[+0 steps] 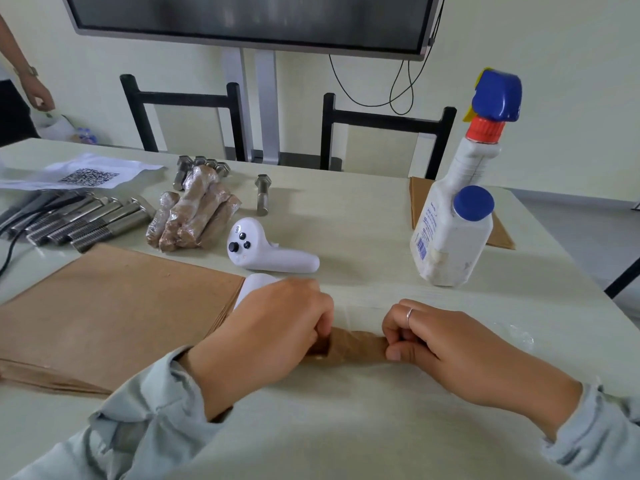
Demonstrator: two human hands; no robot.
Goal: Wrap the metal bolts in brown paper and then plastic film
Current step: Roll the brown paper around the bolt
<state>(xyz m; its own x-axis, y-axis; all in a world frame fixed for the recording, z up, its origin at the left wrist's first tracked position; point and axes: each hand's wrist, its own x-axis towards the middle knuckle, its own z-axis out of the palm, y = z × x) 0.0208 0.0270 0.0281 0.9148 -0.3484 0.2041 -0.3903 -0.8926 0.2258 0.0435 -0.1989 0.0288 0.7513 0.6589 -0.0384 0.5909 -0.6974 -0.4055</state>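
A bolt rolled in brown paper (356, 346) lies across the table's near middle on a sheet of clear plastic film (363, 306). My left hand (273, 327) pinches its left end and my right hand (446, 344) pinches its right end. A stack of brown paper sheets (114, 303) lies to the left. Several bare metal bolts (79, 220) lie at the back left, and one more bolt (262, 195) lies alone. A pile of finished wrapped bolts (194, 213) sits beside them.
A white spray bottle (457, 209) with a blue head stands at the right, on another brown sheet (498, 233). Two white controllers (270, 251) lie mid-table. A QR-code bag (79, 173) lies back left. Two black chairs, a screen and a person's hand (40, 95) are behind.
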